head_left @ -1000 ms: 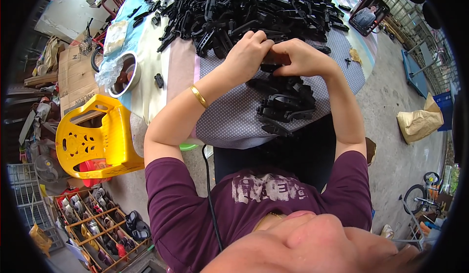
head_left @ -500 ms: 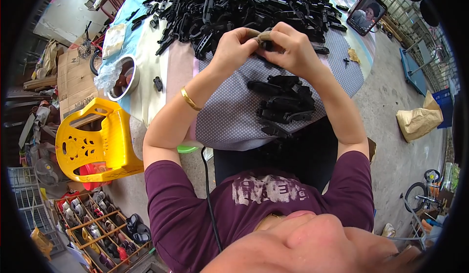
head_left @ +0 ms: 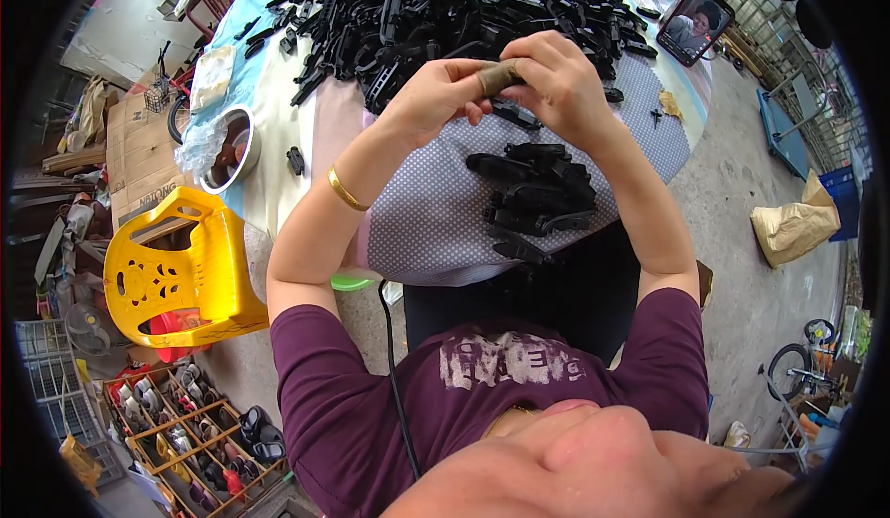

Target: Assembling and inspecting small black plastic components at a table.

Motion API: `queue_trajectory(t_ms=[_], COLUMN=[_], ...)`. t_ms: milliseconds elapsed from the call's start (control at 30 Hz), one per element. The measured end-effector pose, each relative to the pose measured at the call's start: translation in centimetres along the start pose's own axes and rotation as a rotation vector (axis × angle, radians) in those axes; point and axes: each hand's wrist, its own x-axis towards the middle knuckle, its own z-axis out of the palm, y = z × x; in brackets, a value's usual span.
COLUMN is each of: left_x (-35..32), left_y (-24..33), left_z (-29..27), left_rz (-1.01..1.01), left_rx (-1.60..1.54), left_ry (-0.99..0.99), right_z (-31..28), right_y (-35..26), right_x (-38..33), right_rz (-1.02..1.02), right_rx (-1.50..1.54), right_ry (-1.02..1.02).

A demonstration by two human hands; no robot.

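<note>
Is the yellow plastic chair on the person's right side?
No, the yellow plastic chair stands on the floor to the person's left, beside the table, below the left hand.

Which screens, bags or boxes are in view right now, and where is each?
Phone: far right of the table, propped up, dark frame, lit screen.
Cardboard box: on the ground left of the table, flat, brown.
Sack: on the ground to the right, tan, slumped.
Plastic bag: at the metal bowl, clear, crumpled.

Home workshop: table (head_left: 278, 170) of black plastic parts (head_left: 445, 8)
</note>
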Motion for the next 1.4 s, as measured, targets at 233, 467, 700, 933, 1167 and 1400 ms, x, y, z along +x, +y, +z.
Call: queue_trajectory(t_ms=[233,467,700,933,1167,1400], left_x=[-0.5,-0.8,-0.5,-1.3,-0.3,0.5], left_y=[0.6,0.7,0.4,0.3,-1.3,-2.7], left_z=[1.0,1.4,1.2,2.1,2.1,1.4], left_rz=[0.196,0.584,0.802,0.53,0.545,0.575], left_rx=[0.47,0.852,0.932,0.785,0.976,1.377], left_ry=[0.079,0.179,0.208,-0.009,-0.166,-0.084], right_z=[0.6,-0.9,-1.5,-3.6,-5.9,-3.2], right_y=[0.2,1.8,1.0,5.3,6.7,5.4], right_x=[-0.1,-0.6,-0.3,-1.4,-3.1,-2.1], right_rz=[-0.001,0.411,0.372,0.65,0.819,0.666], right_rx=[0.116,0.569,0.484,0.836,-0.007,0.086], right_ry=[-0.015,-0.24,-0.251,-0.079,-0.62,-0.528])
